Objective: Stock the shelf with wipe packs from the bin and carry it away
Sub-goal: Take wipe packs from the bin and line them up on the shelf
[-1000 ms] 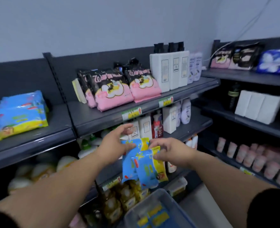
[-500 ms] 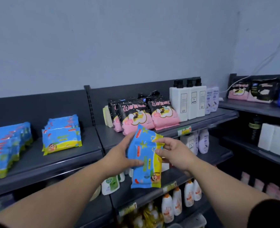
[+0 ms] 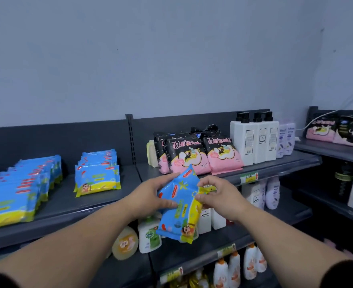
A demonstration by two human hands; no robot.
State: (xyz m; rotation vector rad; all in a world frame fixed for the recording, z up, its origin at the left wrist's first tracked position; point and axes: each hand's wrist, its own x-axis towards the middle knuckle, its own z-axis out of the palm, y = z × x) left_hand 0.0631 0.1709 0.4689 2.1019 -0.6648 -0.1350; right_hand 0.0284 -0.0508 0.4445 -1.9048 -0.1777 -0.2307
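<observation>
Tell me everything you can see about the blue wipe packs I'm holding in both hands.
The held wipe packs are soft, glossy plastic pouches, blue with a yellow band, red marks and a cartoon figure at the lower end. Seemingly two, overlapping, they stand on end, tilted, mid-air in front of the shelves. The left hand grips their left edge, thumb on the front; the right hand pinches the yellow right edge.
</observation>
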